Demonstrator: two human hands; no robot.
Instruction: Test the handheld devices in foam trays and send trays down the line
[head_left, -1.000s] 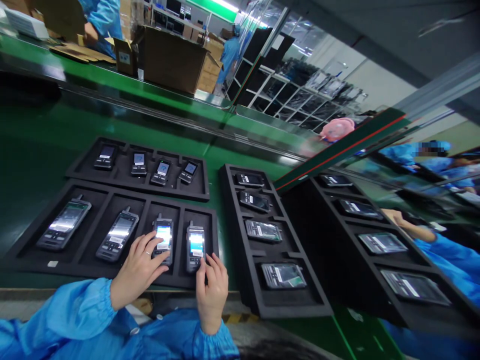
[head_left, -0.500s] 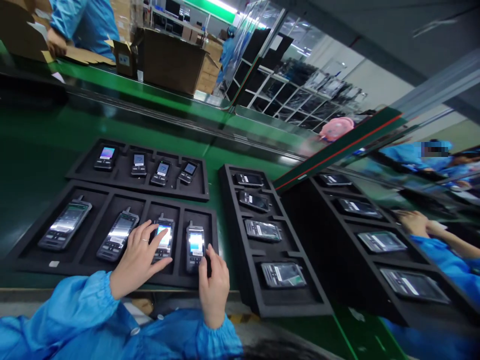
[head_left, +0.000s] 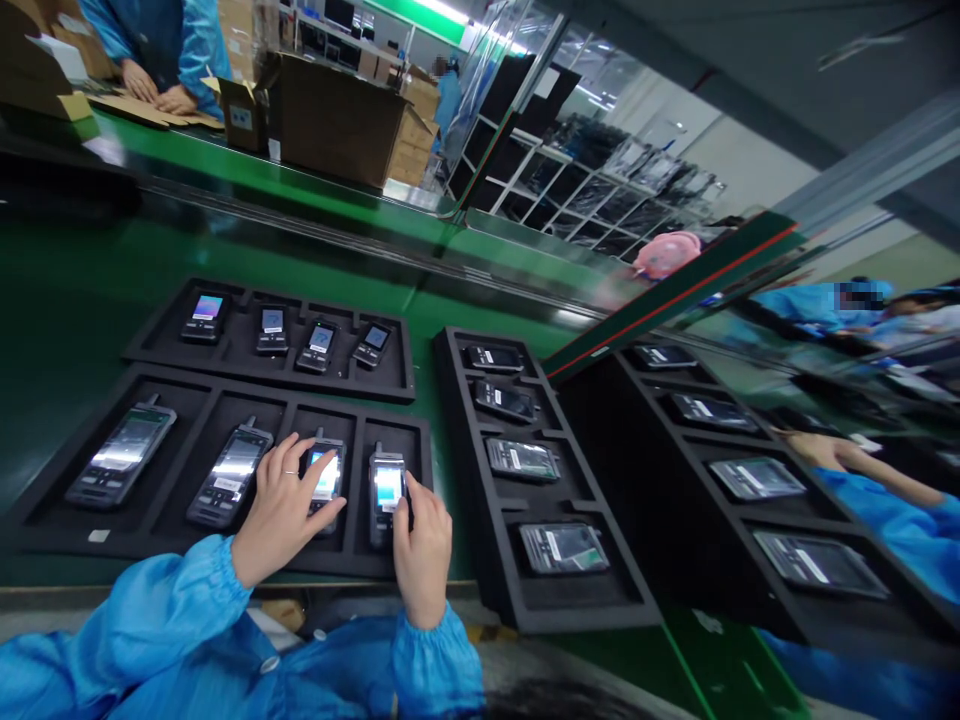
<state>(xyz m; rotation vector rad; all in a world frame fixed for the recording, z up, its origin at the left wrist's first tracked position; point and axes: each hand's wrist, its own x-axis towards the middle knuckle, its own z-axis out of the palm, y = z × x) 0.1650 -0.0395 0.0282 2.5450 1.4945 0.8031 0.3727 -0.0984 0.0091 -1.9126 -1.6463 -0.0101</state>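
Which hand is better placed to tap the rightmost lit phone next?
Likely the right hand: it is at the right edge of that phone, while the left hand is at the neighbouring phone.

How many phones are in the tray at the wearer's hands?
4, in a row: a leftmost phone, a second phone right of it, a third phone partly covered by the left hand, and a rightmost phone by the right hand. None seems fully hidden.

Two dark handhelds (head_left: 388, 498), screens (head_left: 388, 480) lit, face up, neighbouring tray compartments (head_left: 402, 440)
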